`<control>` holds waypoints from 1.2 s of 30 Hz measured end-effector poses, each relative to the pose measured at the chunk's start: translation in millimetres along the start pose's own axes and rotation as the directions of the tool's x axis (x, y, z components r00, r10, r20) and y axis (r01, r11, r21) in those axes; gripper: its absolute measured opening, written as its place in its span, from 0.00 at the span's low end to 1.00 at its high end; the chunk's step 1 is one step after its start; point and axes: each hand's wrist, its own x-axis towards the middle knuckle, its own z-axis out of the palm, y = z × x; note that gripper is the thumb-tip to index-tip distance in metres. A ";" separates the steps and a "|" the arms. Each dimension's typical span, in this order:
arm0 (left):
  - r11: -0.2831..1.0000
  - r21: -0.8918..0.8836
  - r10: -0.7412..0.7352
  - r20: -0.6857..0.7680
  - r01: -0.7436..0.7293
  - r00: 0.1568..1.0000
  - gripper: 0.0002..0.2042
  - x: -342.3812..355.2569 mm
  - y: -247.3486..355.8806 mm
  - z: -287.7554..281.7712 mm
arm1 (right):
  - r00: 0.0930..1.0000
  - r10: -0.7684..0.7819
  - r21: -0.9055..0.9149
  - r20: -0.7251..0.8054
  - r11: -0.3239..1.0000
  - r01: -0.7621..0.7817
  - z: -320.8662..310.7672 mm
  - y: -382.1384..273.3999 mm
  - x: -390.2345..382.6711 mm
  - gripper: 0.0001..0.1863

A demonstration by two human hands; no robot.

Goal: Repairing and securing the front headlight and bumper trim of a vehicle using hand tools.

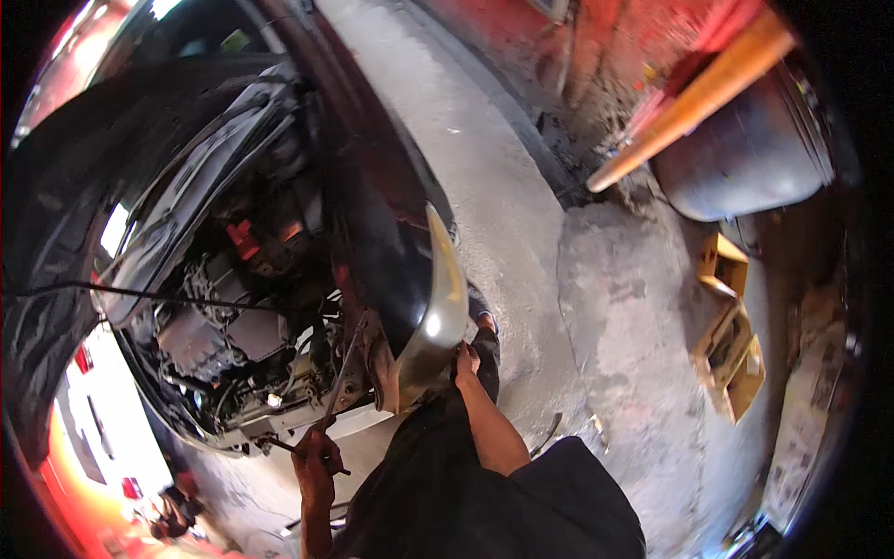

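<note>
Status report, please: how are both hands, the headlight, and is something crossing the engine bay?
Left hand closed on slim tool. Right hand at outer edge of headlight, grip unclear. Headlight beside dark fender. Thin dark rod crosses over engine bay.

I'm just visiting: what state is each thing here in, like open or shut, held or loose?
Hood: raised, open
Engine: uncovered
Left hand: closed around a thin tool
Thin tool: held, slanted
Right hand: at the headlight's edge, grip unclear
Headlight: whether fastened, can't tell
Orange pole: slanted
Yellow boxes: open
</note>
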 end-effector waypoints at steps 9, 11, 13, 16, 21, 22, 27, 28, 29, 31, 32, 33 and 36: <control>0.996 0.016 -0.086 -0.057 0.087 0.995 0.15 25.7 16.3 31.5 | 0.886 -0.434 -0.785 0.162 0.487 0.382 5.8 -90.7 -86.4 0.20; 0.993 -0.042 -0.117 -0.103 0.113 0.988 0.15 28.9 18.6 32.7 | 0.838 -0.449 -0.764 0.311 0.406 0.502 14.2 -112.3 -126.2 0.20; 0.987 -0.091 -0.147 -0.127 0.136 0.981 0.15 29.7 23.7 37.2 | 0.776 -0.456 -0.722 0.436 0.337 0.604 20.9 -135.0 -164.1 0.20; 0.983 -0.068 -0.180 -0.135 0.172 0.974 0.14 26.3 43.4 46.4 | 0.690 -0.063 -0.549 0.721 0.557 0.624 49.6 -146.2 -193.6 0.17; 0.861 0.504 -0.022 -0.103 0.071 0.994 0.13 26.5 64.4 55.8 | 0.541 0.390 -0.442 0.745 0.896 -0.038 119.2 -141.7 -216.5 0.17; 0.701 0.712 0.076 -0.003 -0.052 0.997 0.13 28.1 76.0 57.1 | 0.488 0.454 -0.386 0.745 0.891 -0.240 127.0 -142.0 -217.9 0.17; 0.337 0.906 -0.009 0.275 -0.256 0.961 0.20 37.6 93.8 53.0 | 0.531 0.496 -0.365 0.687 0.868 -0.338 137.1 -149.3 -215.3 0.16; 0.351 0.905 -0.013 0.262 -0.241 0.965 0.20 39.6 95.4 49.8 | 0.537 0.500 -0.353 0.679 0.864 -0.358 137.5 -155.6 -216.9 0.16; 0.288 0.920 -0.039 0.289 -0.266 0.957 0.19 40.1 98.4 47.5 | 0.531 0.517 -0.377 0.671 0.855 -0.357 137.7 -158.4 -215.4 0.16; -0.053 0.904 0.064 0.427 -0.424 0.902 0.16 42.1 110.8 50.8 | 0.437 0.550 -0.382 0.711 0.825 -0.416 137.4 -162.9 -209.9 0.16; -0.239 0.817 0.105 0.558 -0.524 0.823 0.15 50.8 116.9 47.9 | 0.431 0.564 -0.401 0.704 0.817 -0.415 137.5 -163.1 -205.3 0.16; -0.222 0.826 0.103 0.549 -0.519 0.830 0.15 55.5 121.0 51.4 | 0.412 0.594 -0.444 0.691 0.798 -0.407 136.5 -164.2 -198.7 0.14; -0.230 0.820 0.124 0.558 -0.524 0.820 0.15 61.9 123.4 58.3 | 0.487 0.549 -0.569 0.679 0.813 -0.123 121.2 -163.5 -188.0 0.15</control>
